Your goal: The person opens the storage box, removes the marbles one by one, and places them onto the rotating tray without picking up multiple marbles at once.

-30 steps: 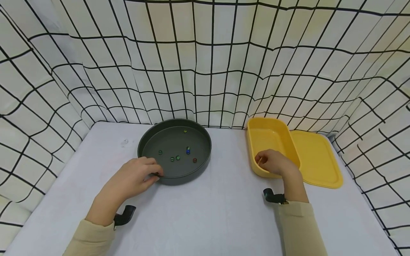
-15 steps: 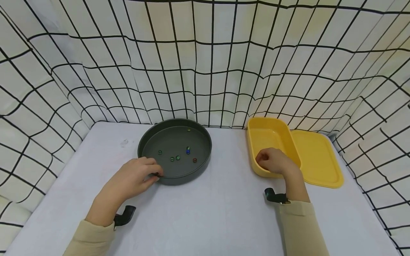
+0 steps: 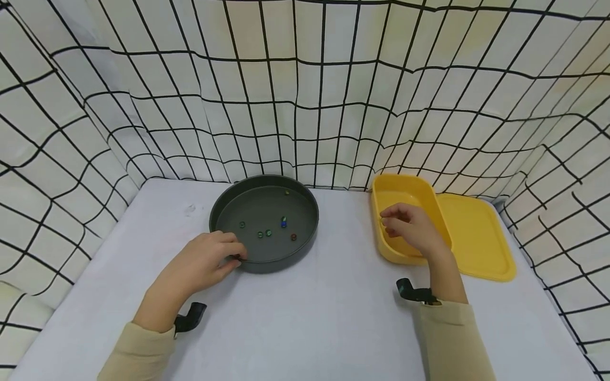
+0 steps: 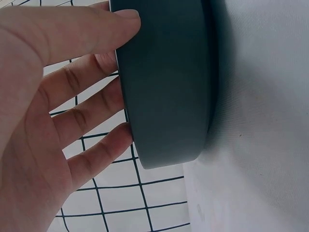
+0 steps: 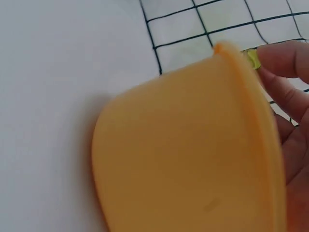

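Observation:
My left hand (image 3: 205,262) grips the near left rim of a round dark grey pan (image 3: 257,211), thumb on the outer wall and fingers over the edge. Inside the pan lie several glass marbles, among them a blue marble (image 3: 284,224), a reddish-brown marble (image 3: 293,237), green marbles (image 3: 268,233) and a yellowish marble (image 3: 287,192) near the far wall. At the right, my right hand (image 3: 413,227) is over the yellow plastic box (image 3: 405,185). In the right wrist view its thumb and fingertip pinch a small yellow-green marble (image 5: 253,59) at the box's rim.
A flat yellow lid (image 3: 478,238) lies to the right of the box, close against it. White table cloth (image 3: 305,317) spreads between and in front of the containers. A black-lined white grid backdrop (image 3: 305,127) rises behind and on both sides.
My right hand has risen from low inside the yellow box to its rim level. The yellowish marble has rolled right along the pan's far side. My left hand keeps its hold.

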The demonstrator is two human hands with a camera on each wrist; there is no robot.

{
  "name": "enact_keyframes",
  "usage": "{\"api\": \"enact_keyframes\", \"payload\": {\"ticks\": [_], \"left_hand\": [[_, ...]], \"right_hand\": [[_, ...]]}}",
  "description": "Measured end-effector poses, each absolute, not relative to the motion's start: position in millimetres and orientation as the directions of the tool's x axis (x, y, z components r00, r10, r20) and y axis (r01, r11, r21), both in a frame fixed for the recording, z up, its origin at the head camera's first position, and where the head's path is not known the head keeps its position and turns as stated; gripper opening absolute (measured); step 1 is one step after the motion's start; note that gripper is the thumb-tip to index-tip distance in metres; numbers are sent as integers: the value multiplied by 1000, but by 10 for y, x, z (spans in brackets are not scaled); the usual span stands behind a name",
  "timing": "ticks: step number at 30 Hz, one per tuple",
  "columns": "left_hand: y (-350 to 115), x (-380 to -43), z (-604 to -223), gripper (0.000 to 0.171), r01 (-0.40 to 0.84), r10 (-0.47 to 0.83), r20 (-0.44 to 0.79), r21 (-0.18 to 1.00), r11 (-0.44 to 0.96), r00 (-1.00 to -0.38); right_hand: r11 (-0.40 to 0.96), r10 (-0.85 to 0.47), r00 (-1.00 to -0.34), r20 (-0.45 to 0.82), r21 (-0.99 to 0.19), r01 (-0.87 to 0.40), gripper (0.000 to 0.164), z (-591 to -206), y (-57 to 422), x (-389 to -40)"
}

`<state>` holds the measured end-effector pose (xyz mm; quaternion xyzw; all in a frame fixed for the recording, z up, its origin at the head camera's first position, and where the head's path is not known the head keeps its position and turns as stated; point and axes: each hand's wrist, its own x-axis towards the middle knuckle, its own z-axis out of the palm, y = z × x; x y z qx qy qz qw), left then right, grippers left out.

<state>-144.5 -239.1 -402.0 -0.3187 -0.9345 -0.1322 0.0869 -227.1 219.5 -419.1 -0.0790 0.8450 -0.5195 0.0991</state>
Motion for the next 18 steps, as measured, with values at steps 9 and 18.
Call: {"api": "enact_keyframes", "payload": {"ticks": [9, 18], "left_hand": [[-2394, -1449, -4031, 22, 618, 573, 245, 193, 762, -782], [-2409, -1443, -4035, 21, 625, 578, 247, 202, 754, -778]], "right_hand": [[263, -295, -955, -23, -963, -58, 32, -4058, 2096, -2227], [203, -378, -926, -19, -977, -62, 24, -3999, 1944, -2171]]}}
